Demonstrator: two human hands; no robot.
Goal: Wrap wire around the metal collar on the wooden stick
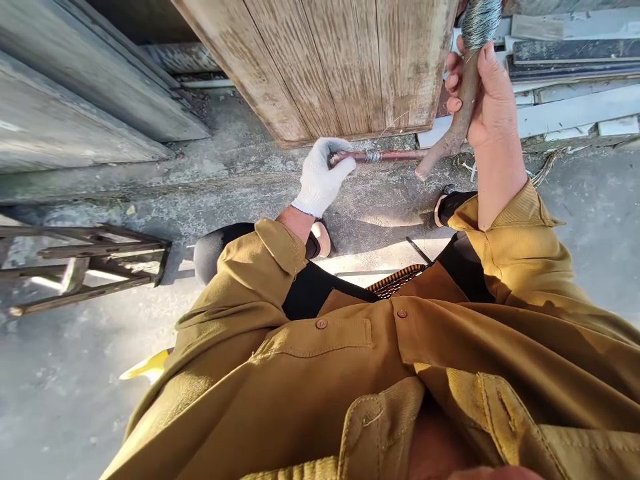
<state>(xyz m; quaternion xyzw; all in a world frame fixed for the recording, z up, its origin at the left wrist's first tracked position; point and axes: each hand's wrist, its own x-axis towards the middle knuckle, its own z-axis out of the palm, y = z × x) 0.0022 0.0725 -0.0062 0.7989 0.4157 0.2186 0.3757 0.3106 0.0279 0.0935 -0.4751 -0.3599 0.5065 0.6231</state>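
In a white glove, my left hand (324,175) is closed around one end of a reddish-brown stick (400,155). A few turns of thin wire (373,156) wrap the stick just past my fingers. My bare right hand (493,100) grips a bent wooden branch (467,100), held higher and to the right. A thick coil of silvery wire (481,25) is wound on the branch's upper part. The branch's lower tip covers the right part of the stick. Whether the two touch, I cannot tell. A fine loose strand rises near the wrapped spot.
A weathered plank panel (330,67) stands just beyond my hands. Stacked boards (575,87) lie at the right, grey panels (75,87) lean at the left. A wooden ladder-like frame (100,260) lies on the concrete floor (65,373) at left. A yellow object (147,367) is by my side.
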